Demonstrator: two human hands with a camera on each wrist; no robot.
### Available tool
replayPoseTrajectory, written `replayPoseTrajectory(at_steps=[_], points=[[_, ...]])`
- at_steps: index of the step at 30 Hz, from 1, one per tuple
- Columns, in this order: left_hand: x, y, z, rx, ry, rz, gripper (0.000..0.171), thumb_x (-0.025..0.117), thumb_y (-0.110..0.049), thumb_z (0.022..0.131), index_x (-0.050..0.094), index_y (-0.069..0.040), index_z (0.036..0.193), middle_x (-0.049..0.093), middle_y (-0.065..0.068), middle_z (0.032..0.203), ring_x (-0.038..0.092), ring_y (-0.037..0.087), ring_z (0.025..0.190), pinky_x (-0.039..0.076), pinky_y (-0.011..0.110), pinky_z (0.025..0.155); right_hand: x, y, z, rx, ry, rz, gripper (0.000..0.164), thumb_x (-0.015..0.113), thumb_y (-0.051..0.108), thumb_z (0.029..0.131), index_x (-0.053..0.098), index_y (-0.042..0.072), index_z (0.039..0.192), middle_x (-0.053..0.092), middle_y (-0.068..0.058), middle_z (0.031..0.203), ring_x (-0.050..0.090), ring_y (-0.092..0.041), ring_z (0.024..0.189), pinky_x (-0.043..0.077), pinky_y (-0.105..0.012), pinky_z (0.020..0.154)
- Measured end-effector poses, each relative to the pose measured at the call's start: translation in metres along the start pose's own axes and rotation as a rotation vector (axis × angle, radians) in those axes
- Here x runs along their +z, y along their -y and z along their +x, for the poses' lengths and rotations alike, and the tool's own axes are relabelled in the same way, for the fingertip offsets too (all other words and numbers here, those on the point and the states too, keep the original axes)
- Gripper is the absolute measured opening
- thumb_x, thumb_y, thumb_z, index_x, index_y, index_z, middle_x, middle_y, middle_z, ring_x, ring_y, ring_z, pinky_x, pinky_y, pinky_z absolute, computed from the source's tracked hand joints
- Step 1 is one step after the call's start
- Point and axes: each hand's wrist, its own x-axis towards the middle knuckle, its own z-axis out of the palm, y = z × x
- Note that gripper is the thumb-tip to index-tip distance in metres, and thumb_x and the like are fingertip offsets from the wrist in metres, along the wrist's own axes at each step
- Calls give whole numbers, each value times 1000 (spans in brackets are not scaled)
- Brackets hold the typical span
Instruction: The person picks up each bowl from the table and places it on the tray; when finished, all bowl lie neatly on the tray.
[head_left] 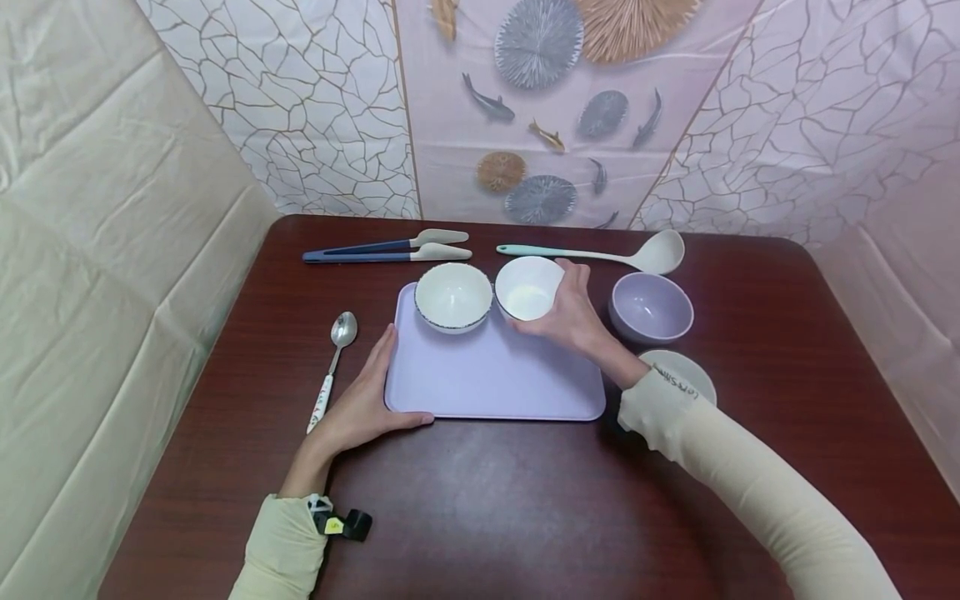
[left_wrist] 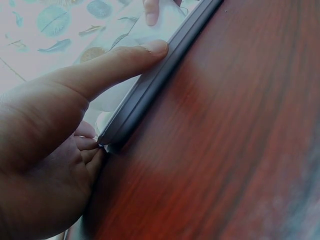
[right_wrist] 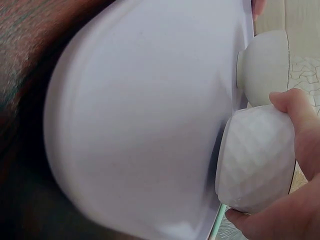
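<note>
Gripping the faceted white bowl by its right side with right hand, over the far part of the lilac tray. Splitting thumb to near wall, fingers to far wall, probably to hold it level. Just beside the smooth white bowl, upright at tray's far left; looks like a row along the far edge. Can't tell base contact with tray.

Spanning near-left tray corner with left hand: straight thumb on near rim, extended fingers against left edge. Not clenched; likely there to stop sliding.

Seeing purple bowl and pale dish right of tray, the latter partly under right sleeve. Beyond far edge: blue-handled tongs, mint-handled ladle. Off to the left: metal spoon, apparently clear of handling space.
</note>
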Motion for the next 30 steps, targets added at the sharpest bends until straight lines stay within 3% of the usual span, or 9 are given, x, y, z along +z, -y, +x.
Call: replayPoseTrajectory(at_steps=[30], points=[[1, -1, 0, -8, -3, -6, 133, 87, -53, 67, -1, -14, 158, -1, 5, 163, 12, 21, 146, 25, 50, 110, 0, -2, -4, -31, 13, -27, 127, 96, 37, 53, 20, -5, 145, 27, -26, 130, 38, -39, 119, 39, -47, 100]])
